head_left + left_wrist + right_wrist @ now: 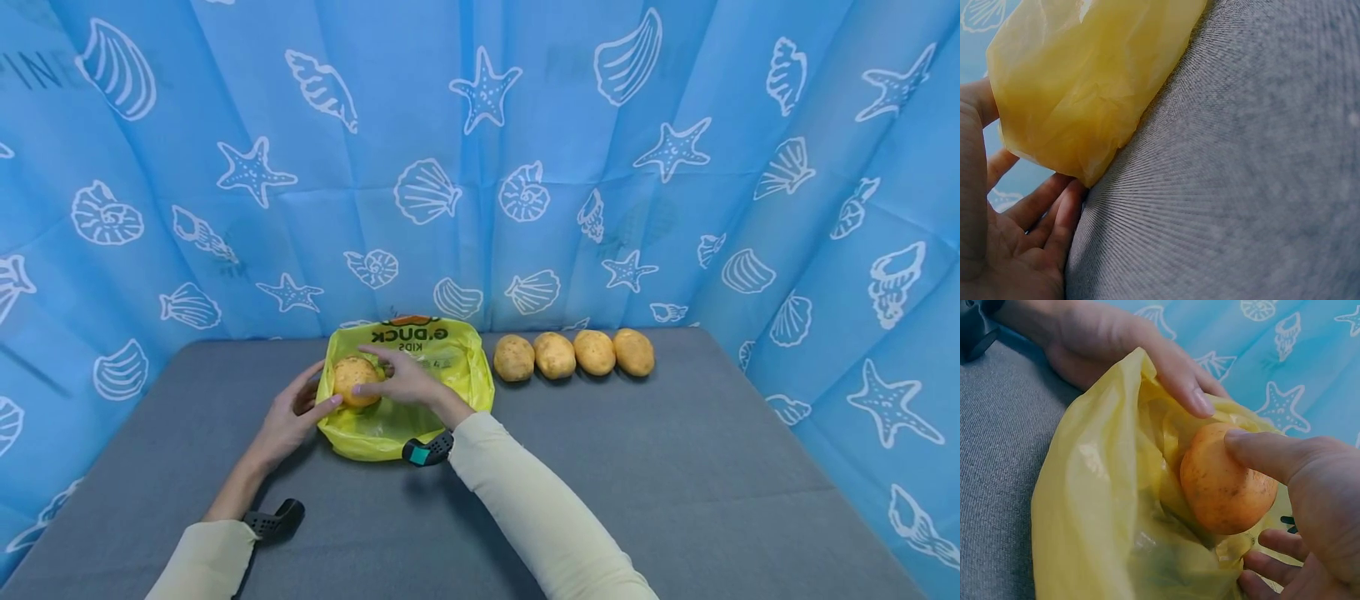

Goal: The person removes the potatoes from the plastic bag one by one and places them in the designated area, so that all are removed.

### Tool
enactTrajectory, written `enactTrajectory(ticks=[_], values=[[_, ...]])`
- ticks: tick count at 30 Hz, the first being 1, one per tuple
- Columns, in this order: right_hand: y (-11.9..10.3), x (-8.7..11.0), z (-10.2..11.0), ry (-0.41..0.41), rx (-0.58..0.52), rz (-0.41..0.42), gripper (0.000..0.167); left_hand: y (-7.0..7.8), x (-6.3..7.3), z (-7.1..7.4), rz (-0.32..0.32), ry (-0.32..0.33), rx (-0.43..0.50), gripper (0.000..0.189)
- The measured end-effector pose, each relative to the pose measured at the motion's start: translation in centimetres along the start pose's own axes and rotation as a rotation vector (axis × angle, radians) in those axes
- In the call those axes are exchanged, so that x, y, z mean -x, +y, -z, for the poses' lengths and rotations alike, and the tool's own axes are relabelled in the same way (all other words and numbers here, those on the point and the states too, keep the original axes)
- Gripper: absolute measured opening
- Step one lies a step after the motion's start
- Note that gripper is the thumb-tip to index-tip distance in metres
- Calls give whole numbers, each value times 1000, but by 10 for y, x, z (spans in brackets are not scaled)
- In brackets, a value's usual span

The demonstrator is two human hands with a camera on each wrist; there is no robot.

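A yellow plastic bag (378,446) with "G.DUCK KIDS" print lies with its mouth spread on the table, a potato (354,377) at its left side within the mouth. My right hand (405,379) holds this potato; in the right wrist view its thumb (1254,447) presses on the skin, while the other fingers are partly hidden behind and below. At the bag's left rim, my left hand (292,414) holds the edge, thumb over the inside. The left wrist view shows several left fingers (1047,212) against the outside of the bag.
Several potatoes (555,355) stand in a row right of the bag, near the table's back edge. Grey cloth covers the table (637,467). Behind it hangs a blue curtain (480,233) with white shells and starfish. Each wrist wears a black band (273,521).
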State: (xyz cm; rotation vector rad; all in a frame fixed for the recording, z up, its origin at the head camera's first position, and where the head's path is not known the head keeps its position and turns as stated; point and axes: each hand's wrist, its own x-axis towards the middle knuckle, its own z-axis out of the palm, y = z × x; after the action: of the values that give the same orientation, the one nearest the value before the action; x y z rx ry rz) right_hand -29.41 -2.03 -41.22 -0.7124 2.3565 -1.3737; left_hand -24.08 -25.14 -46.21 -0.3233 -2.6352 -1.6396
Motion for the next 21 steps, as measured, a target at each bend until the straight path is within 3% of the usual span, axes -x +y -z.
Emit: enactTrajectory(ticks=[12,21], values=[[-3,-1,-4,-63,30,8,79,7,2,2,9,3,-7,73],[-2,4,-3,-6,-37,57,75,3,1,1,10,-5,-7,73]])
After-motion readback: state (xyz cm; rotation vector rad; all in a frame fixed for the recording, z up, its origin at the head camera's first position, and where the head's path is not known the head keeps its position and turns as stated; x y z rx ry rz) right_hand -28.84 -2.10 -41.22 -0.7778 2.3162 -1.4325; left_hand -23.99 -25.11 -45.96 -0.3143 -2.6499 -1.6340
